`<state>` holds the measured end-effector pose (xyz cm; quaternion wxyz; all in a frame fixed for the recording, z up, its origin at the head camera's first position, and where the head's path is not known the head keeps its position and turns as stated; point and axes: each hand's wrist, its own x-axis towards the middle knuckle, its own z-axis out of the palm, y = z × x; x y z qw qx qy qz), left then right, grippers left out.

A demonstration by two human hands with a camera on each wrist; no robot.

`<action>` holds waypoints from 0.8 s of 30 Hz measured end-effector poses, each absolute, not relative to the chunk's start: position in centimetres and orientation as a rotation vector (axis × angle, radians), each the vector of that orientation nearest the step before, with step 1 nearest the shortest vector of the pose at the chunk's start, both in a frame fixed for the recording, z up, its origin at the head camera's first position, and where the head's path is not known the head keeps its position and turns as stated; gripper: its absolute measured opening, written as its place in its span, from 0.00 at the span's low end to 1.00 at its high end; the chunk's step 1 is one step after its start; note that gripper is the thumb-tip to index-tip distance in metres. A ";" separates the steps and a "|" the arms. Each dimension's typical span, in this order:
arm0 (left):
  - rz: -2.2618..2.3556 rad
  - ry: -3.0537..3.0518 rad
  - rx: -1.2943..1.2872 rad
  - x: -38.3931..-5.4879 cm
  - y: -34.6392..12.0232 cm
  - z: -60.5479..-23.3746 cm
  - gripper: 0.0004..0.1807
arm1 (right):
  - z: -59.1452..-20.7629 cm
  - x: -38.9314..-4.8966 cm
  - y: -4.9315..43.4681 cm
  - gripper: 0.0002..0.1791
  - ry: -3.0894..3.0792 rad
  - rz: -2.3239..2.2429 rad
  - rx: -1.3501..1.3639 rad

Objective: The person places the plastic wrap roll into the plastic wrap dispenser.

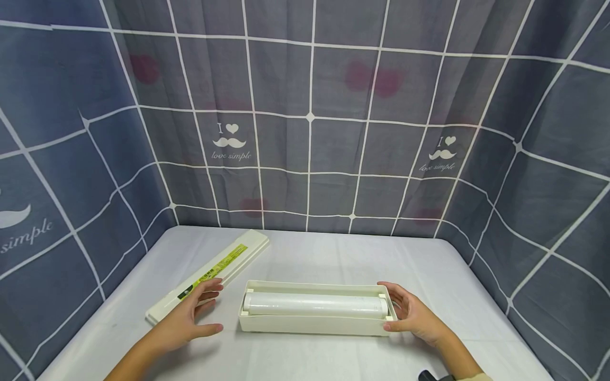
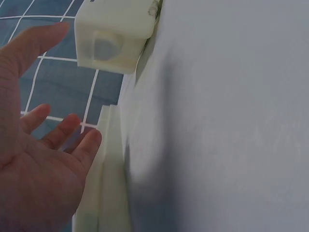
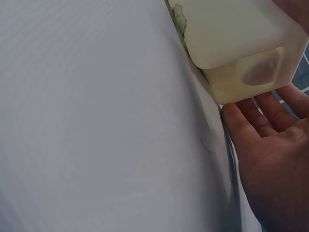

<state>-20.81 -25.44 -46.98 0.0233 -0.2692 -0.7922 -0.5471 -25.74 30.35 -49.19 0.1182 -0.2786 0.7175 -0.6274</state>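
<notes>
The fingertips of the right hand (image 1: 415, 316) were partly hidden behind the box (image 1: 314, 324), whose right end was gripped, with the thumb on the near corner and the fingers curled round the far one. The roll (image 1: 314, 305) inside was shown only in the head view, and a dark object (image 1: 426, 375) by the right wrist was cut off by the lower edge. The lid (image 1: 240, 260), lying left of the box, was partly covered by the left hand (image 1: 186, 320), whose fingers were spread apart, well clear of the box. The yellow-green label (image 1: 231, 257) was too small to be read; "love simple" was printed twice in full on the curtain (image 1: 281, 79), a third print being cut off at left. One box, one roll and one lid were counted on the white-covered table (image 1: 324, 259).
</notes>
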 end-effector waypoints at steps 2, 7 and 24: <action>-1.649 -2.456 -0.833 -20.7 -25.7 -46.9 0.50 | -49.2 -25.8 30.4 0.54 2.095 -1.837 -0.820; -1.556 -2.475 -0.785 -20.4 -26.4 -46.6 0.49 | -49.1 -25.7 30.4 0.55 2.101 -1.828 -0.796; -1.184 -2.477 -0.567 -19.7 -28.9 -46.4 0.42 | -48.9 -25.7 30.6 0.55 2.105 -1.816 -0.754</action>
